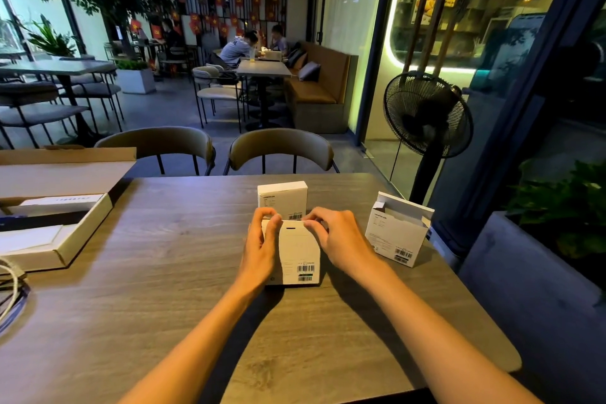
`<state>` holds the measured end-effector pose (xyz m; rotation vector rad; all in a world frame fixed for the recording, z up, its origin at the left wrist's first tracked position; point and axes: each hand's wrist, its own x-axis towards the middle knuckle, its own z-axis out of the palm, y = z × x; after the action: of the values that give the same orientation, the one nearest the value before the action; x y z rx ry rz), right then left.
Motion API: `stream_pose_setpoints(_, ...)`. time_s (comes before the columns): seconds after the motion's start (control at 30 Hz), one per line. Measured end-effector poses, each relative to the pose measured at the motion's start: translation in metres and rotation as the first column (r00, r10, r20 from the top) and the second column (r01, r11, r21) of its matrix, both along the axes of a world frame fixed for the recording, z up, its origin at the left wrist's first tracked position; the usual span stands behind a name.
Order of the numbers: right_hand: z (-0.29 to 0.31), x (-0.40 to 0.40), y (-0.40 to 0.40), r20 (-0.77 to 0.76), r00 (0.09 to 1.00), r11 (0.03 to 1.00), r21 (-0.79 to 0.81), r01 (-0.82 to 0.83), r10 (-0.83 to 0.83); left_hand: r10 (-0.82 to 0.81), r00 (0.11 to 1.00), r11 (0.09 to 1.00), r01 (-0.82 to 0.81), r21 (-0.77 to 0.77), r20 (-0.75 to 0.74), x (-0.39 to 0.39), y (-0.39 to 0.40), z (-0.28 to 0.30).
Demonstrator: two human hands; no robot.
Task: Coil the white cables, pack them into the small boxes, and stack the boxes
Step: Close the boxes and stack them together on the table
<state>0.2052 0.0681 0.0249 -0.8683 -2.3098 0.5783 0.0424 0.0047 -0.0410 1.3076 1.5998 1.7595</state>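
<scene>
**One box being closed, one closed, one waiting open**

The person is working at the top end of a small white box (300,252) lying near the middle of the wooden surface (164,272). The left hand (260,248) is gripping the box's left side and top corner with curled fingers, while the right hand (331,236) is pinching the top flap at its right corner, so this box looks to be in the closing step. Whether a cable is inside cannot be seen.

Just behind it, a second white box (282,198) is standing upright and appears closed, which suggests it is already packed. To the right, well apart, a third box (396,233) is standing with its lid flaps open, so it is probably waiting to be filled.

At the far left edge, white cables (11,289) are lying loose beside an open cardboard carton (59,249), meaning coiling is likely not finished. No boxes are stacked yet, so that part is remaining.
</scene>
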Motion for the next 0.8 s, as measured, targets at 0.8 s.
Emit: stream_pose_setpoints(0.8, -0.015, -0.004, 0.017, 0.019, 0.999, 0.991, 0.123, -0.047, 0.045, -0.118, 0.954, 0.992, 0.1, -0.08, -0.277, -0.05, -0.009, 0.038)
